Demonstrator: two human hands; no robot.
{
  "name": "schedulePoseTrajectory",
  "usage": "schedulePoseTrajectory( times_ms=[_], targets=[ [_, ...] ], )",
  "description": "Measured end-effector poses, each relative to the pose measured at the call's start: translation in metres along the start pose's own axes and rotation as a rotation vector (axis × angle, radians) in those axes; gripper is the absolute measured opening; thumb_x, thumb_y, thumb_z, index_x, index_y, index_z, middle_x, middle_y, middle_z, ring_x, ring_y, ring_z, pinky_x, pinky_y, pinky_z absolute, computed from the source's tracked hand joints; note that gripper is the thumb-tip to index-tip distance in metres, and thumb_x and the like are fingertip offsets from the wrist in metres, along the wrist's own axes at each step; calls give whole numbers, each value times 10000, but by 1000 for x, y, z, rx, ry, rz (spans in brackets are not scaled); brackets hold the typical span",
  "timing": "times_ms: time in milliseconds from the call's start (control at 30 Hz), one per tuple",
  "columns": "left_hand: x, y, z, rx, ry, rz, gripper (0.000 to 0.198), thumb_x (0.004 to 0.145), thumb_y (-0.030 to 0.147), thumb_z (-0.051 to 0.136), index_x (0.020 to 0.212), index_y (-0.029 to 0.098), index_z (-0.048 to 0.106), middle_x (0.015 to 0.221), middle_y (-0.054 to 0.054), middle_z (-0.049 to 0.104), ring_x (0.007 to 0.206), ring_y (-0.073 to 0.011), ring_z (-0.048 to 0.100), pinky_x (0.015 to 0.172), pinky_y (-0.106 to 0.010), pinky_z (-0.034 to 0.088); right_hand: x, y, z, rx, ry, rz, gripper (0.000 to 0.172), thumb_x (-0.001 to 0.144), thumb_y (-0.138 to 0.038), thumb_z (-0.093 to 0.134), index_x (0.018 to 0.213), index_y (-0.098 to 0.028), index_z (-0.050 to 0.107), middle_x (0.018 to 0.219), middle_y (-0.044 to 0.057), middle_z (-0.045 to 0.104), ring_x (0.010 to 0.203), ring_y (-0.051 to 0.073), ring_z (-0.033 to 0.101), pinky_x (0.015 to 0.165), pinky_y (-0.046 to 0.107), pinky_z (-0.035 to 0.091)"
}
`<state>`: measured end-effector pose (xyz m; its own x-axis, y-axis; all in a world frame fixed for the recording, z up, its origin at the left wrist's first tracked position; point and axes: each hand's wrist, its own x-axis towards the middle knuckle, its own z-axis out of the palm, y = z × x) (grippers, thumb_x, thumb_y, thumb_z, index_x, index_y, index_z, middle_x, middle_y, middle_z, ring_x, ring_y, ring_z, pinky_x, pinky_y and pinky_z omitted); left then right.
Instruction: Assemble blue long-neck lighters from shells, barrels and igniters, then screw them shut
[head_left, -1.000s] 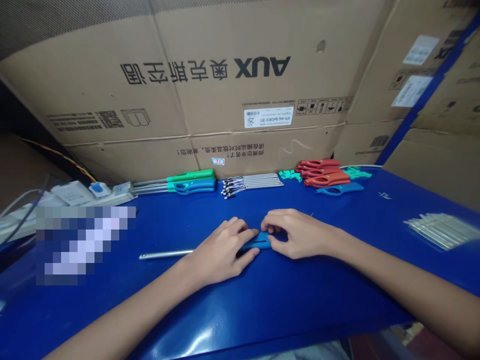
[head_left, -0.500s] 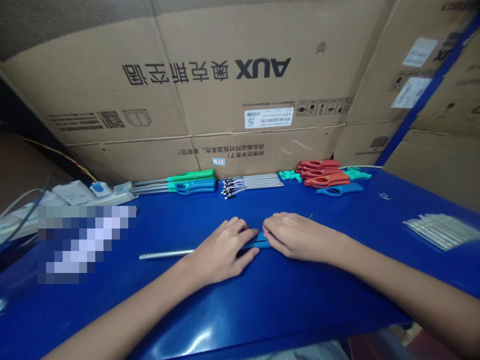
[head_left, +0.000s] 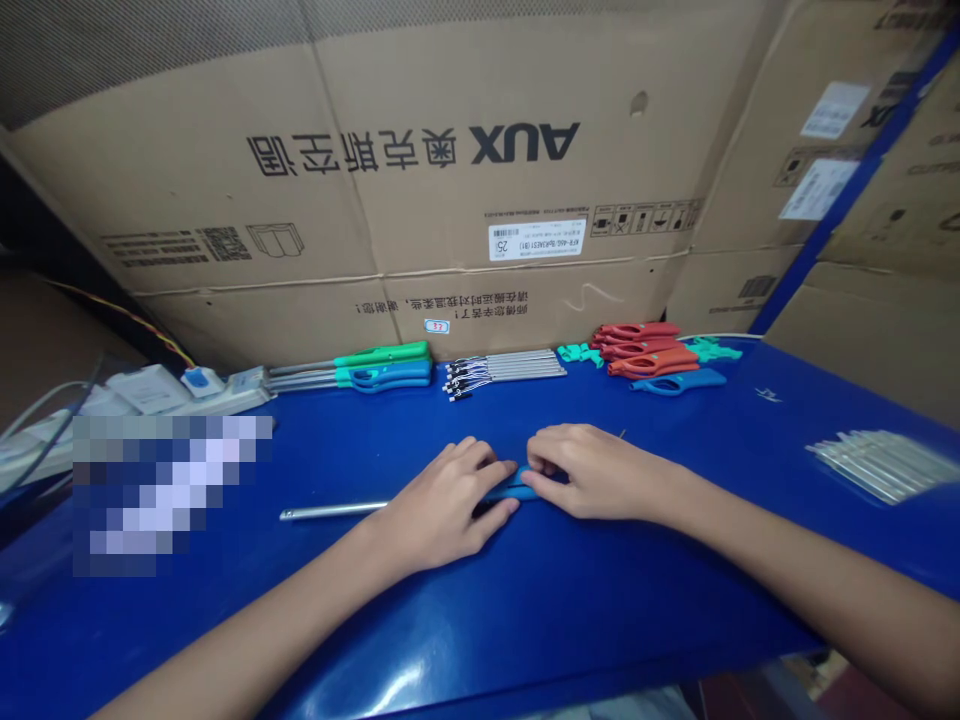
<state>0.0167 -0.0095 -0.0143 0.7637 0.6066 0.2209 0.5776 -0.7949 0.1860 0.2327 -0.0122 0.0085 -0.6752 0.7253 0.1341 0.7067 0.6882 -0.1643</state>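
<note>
One blue handle (head_left: 510, 491) lies mid bench (head_left: 480, 620), long axis roughly along front edge; tube (head_left: 334, 511) points toward left edge. Left hand (head_left: 442, 500), nearer tube, grips handle; right hand (head_left: 589, 472) curls at handle's right end, grip hidden.

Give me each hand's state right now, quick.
Left hand: closed, holding the blue handle down near the table.
Right hand: curled at the handle's right end; whether it grips cannot be told.

Blue handle (head_left: 510, 492) on table (head_left: 645, 600), partly covered; slim silver tube (head_left: 334, 511) pointing left, join hidden.
</note>
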Motion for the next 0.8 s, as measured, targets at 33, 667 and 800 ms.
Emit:
schedulePoseTrajectory(
  times_ms=[33,667,800],
  targets=[
    [0,0,0,1,3,4,363,954,366,475,1236,169,591,982,-99,593,939,-239,555,857,-404,492,-1,1,-1,48,9,-8,143,918,-237,502,835,-165,592,826,47,655,745,164,593,664,264,386],
    [1,0,-1,-1,-5,7,348,957,369,473,1214,177,608,959,-92,590,921,-232,561,844,-386,491,4,-3,3,-78,-74,53,208,956,-227,414,847,-150,574,822,92,667,761,214,622,664,305,359],
    [1,0,-2,10,-18,7,361,960,372,469,1234,175,596,978,-96,587,936,-236,554,858,-396,485,1,0,0,3,-34,1,188,950,-266,455,832,-169,565,832,61,656,760,181,598,674,279,372]
  ],
)
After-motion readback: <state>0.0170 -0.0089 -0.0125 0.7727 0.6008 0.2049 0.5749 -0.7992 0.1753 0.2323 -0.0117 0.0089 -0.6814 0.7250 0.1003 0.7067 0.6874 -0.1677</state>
